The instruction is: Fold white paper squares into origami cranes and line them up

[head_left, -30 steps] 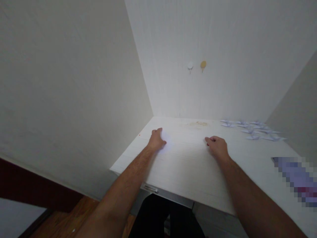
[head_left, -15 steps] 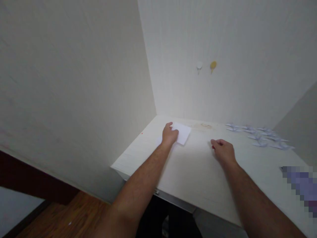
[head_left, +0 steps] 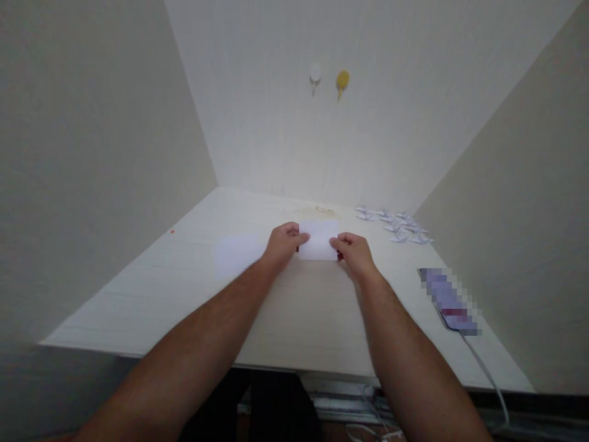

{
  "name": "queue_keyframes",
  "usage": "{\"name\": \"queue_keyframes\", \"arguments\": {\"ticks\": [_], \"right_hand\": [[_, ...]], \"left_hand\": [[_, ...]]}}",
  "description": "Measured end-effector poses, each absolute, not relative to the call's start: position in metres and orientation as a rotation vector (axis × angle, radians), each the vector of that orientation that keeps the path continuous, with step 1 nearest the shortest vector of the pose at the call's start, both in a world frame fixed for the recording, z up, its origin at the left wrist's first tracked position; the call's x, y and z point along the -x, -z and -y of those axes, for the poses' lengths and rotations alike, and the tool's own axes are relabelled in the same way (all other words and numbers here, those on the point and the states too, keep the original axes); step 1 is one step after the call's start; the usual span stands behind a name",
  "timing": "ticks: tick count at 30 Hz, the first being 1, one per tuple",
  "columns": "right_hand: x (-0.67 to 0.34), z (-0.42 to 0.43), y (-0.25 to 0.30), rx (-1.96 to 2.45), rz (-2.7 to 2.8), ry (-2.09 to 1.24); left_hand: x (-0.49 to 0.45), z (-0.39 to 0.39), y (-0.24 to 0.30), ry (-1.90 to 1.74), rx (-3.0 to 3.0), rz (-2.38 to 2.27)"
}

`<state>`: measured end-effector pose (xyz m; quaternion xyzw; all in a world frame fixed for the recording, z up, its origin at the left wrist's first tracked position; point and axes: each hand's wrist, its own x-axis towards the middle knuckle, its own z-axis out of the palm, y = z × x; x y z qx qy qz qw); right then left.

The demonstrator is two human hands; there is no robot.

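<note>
A white sheet of paper [head_left: 318, 242] is held up between my two hands, above the middle of the white table. My left hand [head_left: 285, 244] pinches its left edge, thumb on the near face. On the opposite edge, my right hand [head_left: 353, 250] grips it the same way. More white paper [head_left: 234, 252] lies flat on the table to the left, partly hidden behind my left forearm. Several folded white paper pieces [head_left: 398, 226], pointed like origami, stand in rows at the back right.
The white table [head_left: 294, 319] runs back to a wall, with walls on both sides. A blurred-out device like a phone [head_left: 448, 301] lies at the right, its white cable [head_left: 488, 374] running over the front edge. A white hook [head_left: 315, 73] and a yellow hook [head_left: 342, 80] are on the back wall.
My left hand has brought the sheet rightward from the paper on the left. My right hand, empty before, now grips its right edge. The view has turned right.
</note>
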<state>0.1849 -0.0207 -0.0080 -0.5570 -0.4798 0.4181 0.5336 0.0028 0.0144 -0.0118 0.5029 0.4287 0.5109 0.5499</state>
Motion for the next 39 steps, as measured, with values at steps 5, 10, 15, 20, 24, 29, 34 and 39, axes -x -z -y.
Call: {"name": "queue_keyframes", "arguments": {"ticks": [5, 10, 15, 20, 24, 29, 34, 39], "right_hand": [[-0.190, 0.024, 0.002, 1.259, 1.146, -0.983], [-0.199, 0.027, -0.017, 1.140, 1.296, -0.937], [-0.202, 0.024, -0.018, 1.074, 1.453, -1.002], [-0.194, 0.023, -0.005, 1.096, 1.327, -0.950], [-0.190, 0.022, -0.003, 1.081, 1.160, -0.919], [-0.192, 0.021, -0.004, 1.139, 1.153, -0.903], [-0.189, 0.026, -0.005, 1.196, 1.334, -0.971], [-0.181, 0.031, -0.008, 1.270, 1.473, -0.912]], "left_hand": [[-0.002, -0.014, 0.010, -1.257, -1.143, -1.041], [0.001, -0.015, 0.008, -1.208, -0.924, -1.006], [0.001, -0.013, 0.006, -1.154, -0.866, -0.992], [-0.004, -0.009, 0.005, -1.090, -0.852, -0.960], [-0.005, -0.004, 0.004, -1.003, -0.880, -0.922], [-0.001, -0.005, 0.004, -0.965, -1.038, -0.896], [0.003, -0.006, 0.001, -1.077, -1.307, -1.010], [0.002, 0.000, 0.000, -1.012, -1.500, -1.091]]}}
